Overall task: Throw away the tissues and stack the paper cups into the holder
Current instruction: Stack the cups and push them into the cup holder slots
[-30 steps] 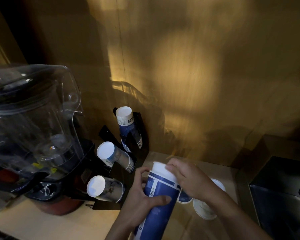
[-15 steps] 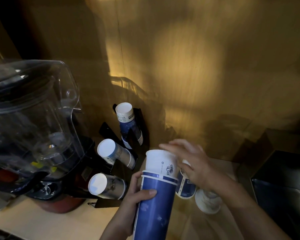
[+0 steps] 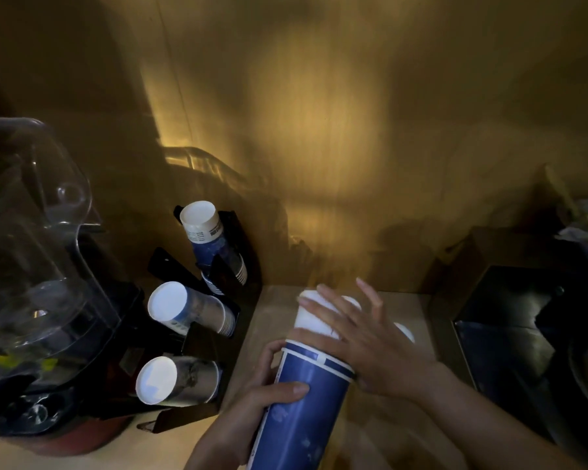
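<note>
Since half a second ago the right hand (image 3: 370,337) has come down flatter on the top cup (image 3: 314,315), fingers (image 3: 323,305) splayed wide across its white end instead of curled round it, and another cup that was showing beside the stack is now mostly hidden behind that hand. The palm rests on the cup, not really gripping. The left hand (image 3: 269,398) is wrapped around the blue stack of cups (image 3: 306,405), thumb across the front, fingers tucked behind, holding it tilted with the top pointing to about 12 o'clock.

Out at 10 o'clock from the stack sits the black cup holder (image 3: 197,340) with three slots, each with cups lying white bottoms out. A clear blender jar (image 3: 31,252) is at 9 o'clock. Everything is on a light table (image 3: 272,310); a dark bin (image 3: 510,337) is over at 3 o'clock. It's dim and blurry.
</note>
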